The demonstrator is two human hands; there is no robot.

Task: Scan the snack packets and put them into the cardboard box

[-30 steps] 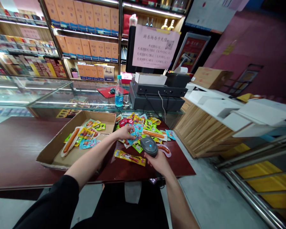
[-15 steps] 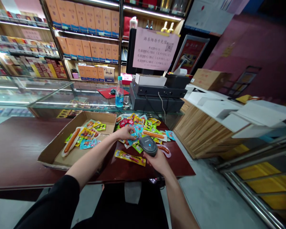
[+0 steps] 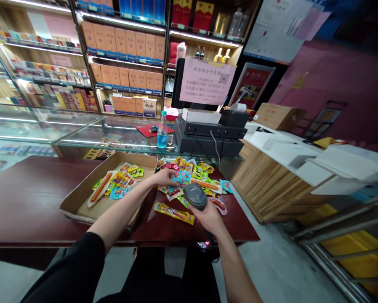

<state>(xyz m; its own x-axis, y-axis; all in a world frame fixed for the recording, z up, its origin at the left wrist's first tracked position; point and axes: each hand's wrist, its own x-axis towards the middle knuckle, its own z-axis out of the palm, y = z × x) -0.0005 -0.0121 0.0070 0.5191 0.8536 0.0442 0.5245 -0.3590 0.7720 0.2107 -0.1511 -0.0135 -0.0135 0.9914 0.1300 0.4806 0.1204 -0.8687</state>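
My left hand (image 3: 166, 177) reaches over a pile of small snack packets (image 3: 184, 165), touching blue ones. Its finger and thumb are apart, with a blue packet (image 3: 173, 181) showing between them. My right hand (image 3: 208, 214) is closed round the grip of a dark grey barcode scanner (image 3: 195, 195), whose head points at the pile. Beside the scanner lie a long sausage in clear wrap (image 3: 204, 184) and a curved sausage pack (image 3: 219, 206). A long yellow packet (image 3: 174, 213) lies in front of the pile.
On the left of the dark red table (image 3: 25, 198) stands a shallow cardboard box (image 3: 78, 210) with several packets and a wrapped sausage (image 3: 100, 188). Behind are a glass counter (image 3: 119, 126), a blue drink bottle (image 3: 162, 131) and a black cash drawer (image 3: 208, 143). A wooden cabinet (image 3: 261, 181) stands at right.
The view has tilted up slightly, so the scene sits lower and a little to the right. Both hands keep nearly the same places over the table, the scanner still held in my right hand.
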